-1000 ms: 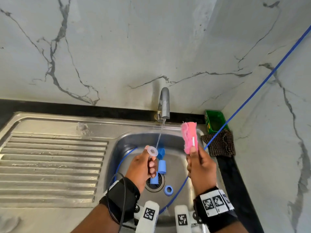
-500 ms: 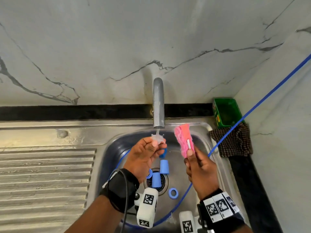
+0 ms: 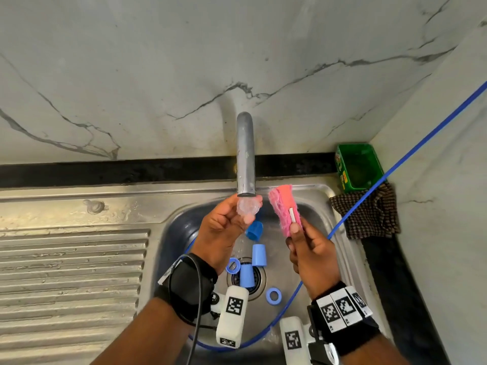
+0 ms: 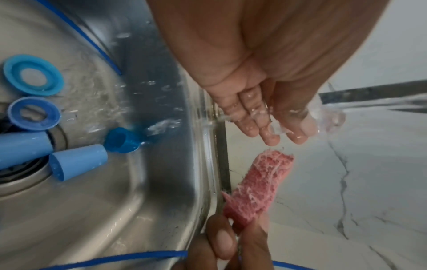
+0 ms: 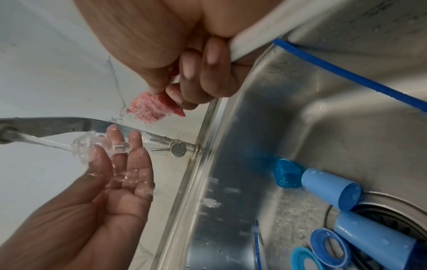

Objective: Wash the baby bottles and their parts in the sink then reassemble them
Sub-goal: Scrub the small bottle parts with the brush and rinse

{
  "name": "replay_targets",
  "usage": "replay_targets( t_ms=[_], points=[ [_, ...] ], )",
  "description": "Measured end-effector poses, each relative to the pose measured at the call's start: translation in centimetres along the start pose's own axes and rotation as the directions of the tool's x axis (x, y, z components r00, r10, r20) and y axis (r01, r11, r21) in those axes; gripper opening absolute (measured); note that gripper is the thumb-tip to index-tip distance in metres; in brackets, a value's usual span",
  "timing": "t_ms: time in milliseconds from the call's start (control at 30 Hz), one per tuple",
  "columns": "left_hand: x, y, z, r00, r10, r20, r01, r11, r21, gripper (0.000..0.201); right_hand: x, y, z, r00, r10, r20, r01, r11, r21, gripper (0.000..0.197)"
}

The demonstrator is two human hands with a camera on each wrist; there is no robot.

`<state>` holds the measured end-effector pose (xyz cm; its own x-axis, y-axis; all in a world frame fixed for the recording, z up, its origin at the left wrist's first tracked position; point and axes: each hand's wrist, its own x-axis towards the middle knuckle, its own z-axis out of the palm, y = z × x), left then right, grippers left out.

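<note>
My left hand (image 3: 224, 227) pinches a soft, clear silicone teat (image 3: 246, 208) in its fingertips, right under the tap (image 3: 245, 156), water running over it. My right hand (image 3: 313, 256) is clamped on the white handle of a pink, netted sponge brush (image 3: 286, 208), held upright just beside the left. Below both hands, the wet steel sink (image 3: 179, 233) holds two pale blue cylindrical caps (image 3: 259, 255) by the drain, a darker blue cap (image 3: 254, 230) and two blue rings (image 3: 273, 295). A ribbed draining board (image 3: 71, 272) lies beyond my left hand. Past my right hand sit a checked cloth (image 3: 369, 214) and a green tub (image 3: 358, 167). Farthest off is the veined marble wall (image 3: 158, 75).
</note>
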<state>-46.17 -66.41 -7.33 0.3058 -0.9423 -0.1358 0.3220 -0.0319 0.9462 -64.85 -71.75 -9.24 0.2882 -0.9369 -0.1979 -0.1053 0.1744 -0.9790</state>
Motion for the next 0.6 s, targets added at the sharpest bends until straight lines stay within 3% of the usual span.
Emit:
replay_targets(
  t_ms=[200,467,600],
  points=[
    [-0.3,1.5,0.7,0.998,0.040,-0.055,-0.035,0.996,0.085,0.034,-1.6,-1.5,-0.3,0.999,-0.047,0.005,0.047,0.999,0.007,0.036],
    [-1.5,4.2,1.6,0.980,0.094,-0.178,-0.031,0.943,0.332,0.046,-4.2,-3.6,-0.7,0.993,-0.116,0.015,0.116,0.992,0.040,0.029],
    [-1.7,5.0,1.9,0.975,0.126,-0.182,-0.049,0.924,0.378,0.035,-5.1,-4.0,-1.0,0.991,-0.133,0.011,0.132,0.991,0.015,0.028]
  ],
)
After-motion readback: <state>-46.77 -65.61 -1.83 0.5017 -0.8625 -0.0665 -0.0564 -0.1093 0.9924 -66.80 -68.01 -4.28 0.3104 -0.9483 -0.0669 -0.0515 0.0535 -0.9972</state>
